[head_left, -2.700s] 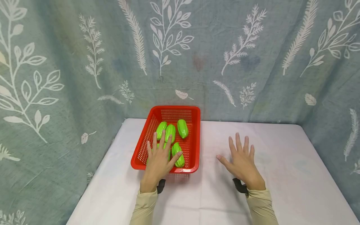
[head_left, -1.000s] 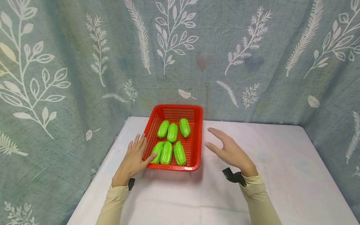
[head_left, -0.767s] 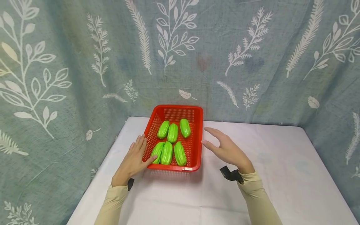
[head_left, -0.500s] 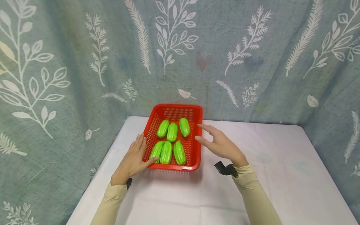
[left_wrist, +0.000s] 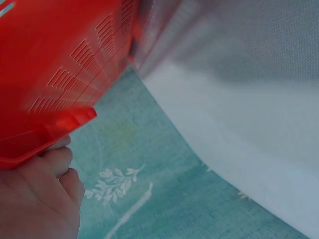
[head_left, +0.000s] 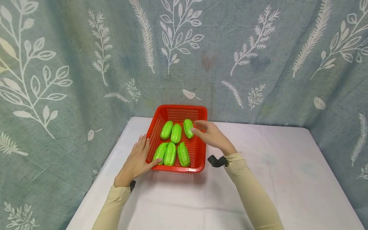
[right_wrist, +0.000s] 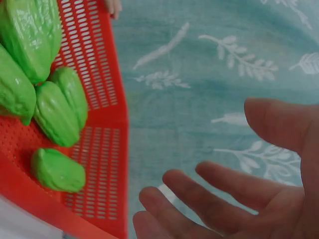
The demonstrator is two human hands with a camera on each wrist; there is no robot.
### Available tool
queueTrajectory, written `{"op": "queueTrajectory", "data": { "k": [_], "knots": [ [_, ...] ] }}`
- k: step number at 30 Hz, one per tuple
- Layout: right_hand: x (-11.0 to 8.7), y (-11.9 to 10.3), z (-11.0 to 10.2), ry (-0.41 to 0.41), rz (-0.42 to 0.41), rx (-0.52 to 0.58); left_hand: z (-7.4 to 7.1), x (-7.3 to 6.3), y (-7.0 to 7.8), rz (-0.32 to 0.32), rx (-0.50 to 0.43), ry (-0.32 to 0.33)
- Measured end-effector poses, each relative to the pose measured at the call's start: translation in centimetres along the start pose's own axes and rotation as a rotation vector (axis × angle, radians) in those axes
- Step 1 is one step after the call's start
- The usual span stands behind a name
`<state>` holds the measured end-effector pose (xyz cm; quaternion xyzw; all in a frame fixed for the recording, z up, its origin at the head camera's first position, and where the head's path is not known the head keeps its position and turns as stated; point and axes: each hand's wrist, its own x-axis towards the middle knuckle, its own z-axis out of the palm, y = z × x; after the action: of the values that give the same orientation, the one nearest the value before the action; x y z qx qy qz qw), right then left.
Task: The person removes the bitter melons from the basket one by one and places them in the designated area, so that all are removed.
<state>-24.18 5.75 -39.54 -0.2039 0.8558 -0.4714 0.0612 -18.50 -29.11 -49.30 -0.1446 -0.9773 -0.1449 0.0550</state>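
1. Hard-to-see stuff first: the left hand's (head_left: 134, 162) thumb covers a bit of the near-left gourd (head_left: 161, 150). In the left wrist view the basket (head_left: 178, 169) is cut off and the hand's own thumb is hidden.
2. Right wrist view chops some gourds at the left edge, plus the lowest finger at the bottom.
3. Six gourds sit in the basket, three far and three near. The far-right gourd (head_left: 188, 128) is right by the right hand's (head_left: 212, 134) thumb and fingertips; can't tell if they touch.
4. Right hand reaches in over the right rim, fingers loosely bent, thumb spread away, gripping nothing.
5. Left hand's fingers lie pretty straight along the left rim, thumb stretched over the near corner.
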Motion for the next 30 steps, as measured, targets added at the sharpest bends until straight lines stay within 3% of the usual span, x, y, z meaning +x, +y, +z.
{"op": "queueTrajectory", "data": {
  "k": [13,20,26,30],
  "knots": [
    [4.4,0.4,1.4,0.086,0.104,0.011,0.0,0.0,0.0,-0.013,-0.024,-0.008],
    [6.6,1.9,2.5,0.149,0.137,0.044,-0.2,-0.1,0.1,-0.018,-0.025,0.007],
    [7.5,3.5,3.5,0.158,0.217,0.048,-0.3,-0.3,0.4,-0.022,-0.055,-0.003],
    [7.8,3.9,3.9,0.151,0.223,0.038,-0.3,-0.3,0.4,-0.014,-0.042,0.007]
  ]
}}
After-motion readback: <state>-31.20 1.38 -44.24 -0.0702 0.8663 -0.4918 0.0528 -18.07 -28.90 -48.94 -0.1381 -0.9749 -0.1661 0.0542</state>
